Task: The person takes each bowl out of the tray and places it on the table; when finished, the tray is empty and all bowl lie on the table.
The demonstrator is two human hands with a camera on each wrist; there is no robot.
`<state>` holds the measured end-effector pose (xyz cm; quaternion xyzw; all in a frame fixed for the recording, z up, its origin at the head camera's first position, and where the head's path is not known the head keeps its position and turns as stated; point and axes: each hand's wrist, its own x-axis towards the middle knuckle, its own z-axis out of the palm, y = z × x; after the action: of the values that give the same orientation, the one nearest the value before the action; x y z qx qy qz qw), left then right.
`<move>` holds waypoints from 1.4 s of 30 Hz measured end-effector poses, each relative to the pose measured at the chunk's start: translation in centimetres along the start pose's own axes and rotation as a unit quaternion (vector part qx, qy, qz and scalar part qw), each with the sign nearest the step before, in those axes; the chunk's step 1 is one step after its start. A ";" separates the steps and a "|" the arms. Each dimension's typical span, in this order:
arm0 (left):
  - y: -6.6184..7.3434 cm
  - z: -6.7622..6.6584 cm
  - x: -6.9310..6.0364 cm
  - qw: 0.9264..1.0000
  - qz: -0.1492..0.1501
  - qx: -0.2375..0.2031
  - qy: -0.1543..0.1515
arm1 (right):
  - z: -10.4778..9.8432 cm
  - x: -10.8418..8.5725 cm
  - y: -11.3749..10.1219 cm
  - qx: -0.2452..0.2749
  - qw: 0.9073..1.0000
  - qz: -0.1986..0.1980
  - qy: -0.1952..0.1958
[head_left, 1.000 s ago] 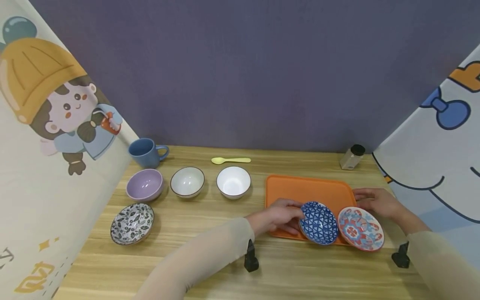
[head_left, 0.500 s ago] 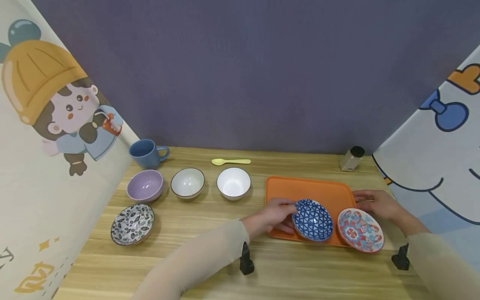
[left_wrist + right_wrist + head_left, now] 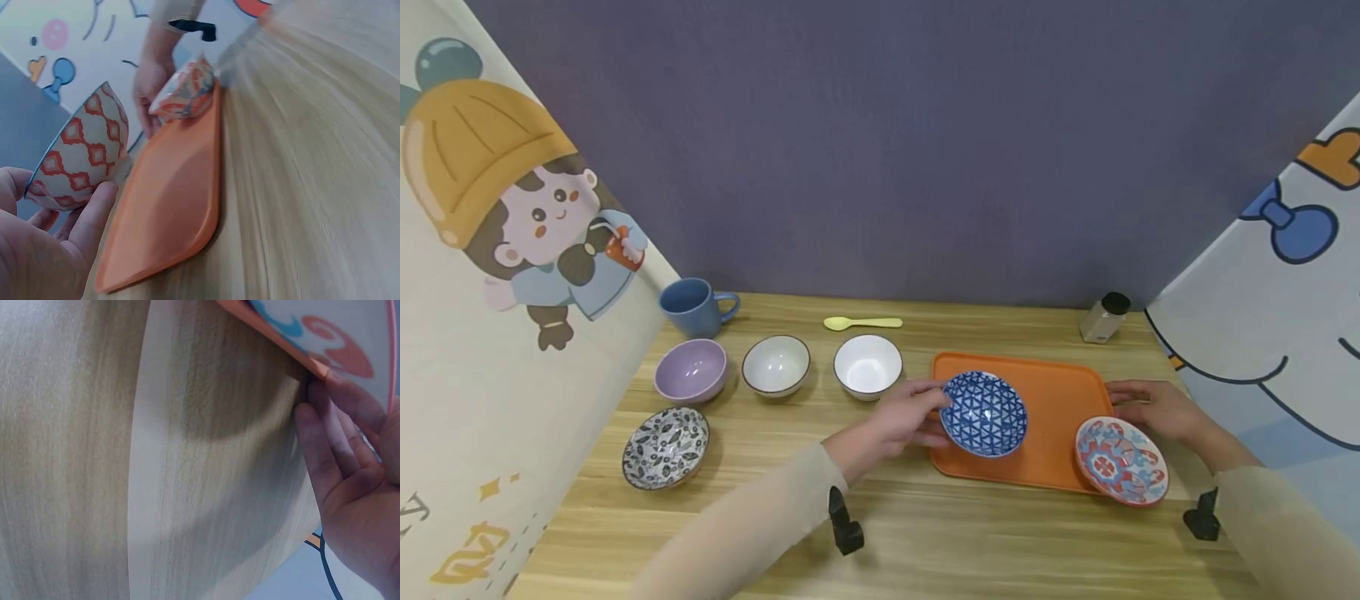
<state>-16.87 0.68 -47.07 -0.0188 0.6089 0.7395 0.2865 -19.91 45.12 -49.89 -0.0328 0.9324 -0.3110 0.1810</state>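
My left hand [image 3: 910, 417] pinches the rim of a blue-and-white triangle-patterned bowl [image 3: 985, 414], thumb inside and fingers below. In the left wrist view, this bowl [image 3: 81, 150] shows a red diamond-like pattern outside and is tilted, raised above the orange tray [image 3: 1052, 396]. A red-and-blue floral bowl [image 3: 1122, 460] rests tilted at the tray's front right corner, partly past its edge. Beside it my right hand [image 3: 1157, 408] touches the tray's right edge, its fingers [image 3: 319, 444] loosely extended; whether they grip the rim is hard to see.
Left of the tray stand a white bowl [image 3: 867, 367], a dark-rimmed pale bowl [image 3: 776, 367], a purple bowl [image 3: 691, 372] and a black-leaf-patterned bowl [image 3: 666, 448]. Behind are a blue mug [image 3: 691, 307], a yellow spoon [image 3: 862, 323] and a black-capped jar [image 3: 1104, 318]. Walls border the table.
My left hand has carried the blue-and-white bowl leftward and a little back, away from the floral bowl and over the tray's left part. The right hand stays at the tray's edge.
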 end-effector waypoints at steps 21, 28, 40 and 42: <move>0.7 -12.0 -9.7 0.984 0.072 -0.046 0.154 | -0.1 0.0 0.0 -0.006 1.000 -0.014 0.009; -0.6 -14.2 -13.0 0.975 0.072 -0.065 0.198 | -0.1 0.2 0.5 -0.002 1.000 -0.003 0.007; -4.1 -16.1 -15.6 0.954 0.079 -0.098 0.273 | 0.1 0.0 0.5 -0.004 1.000 -0.018 0.011; -4.6 -16.2 -15.9 0.952 0.078 -0.097 0.281 | 0.1 0.1 0.6 -0.004 1.000 -0.017 0.010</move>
<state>-6.73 -19.98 -49.34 -0.2057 0.5899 0.7797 0.0422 -19.91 45.52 -50.31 -0.0465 0.9346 -0.3111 0.1660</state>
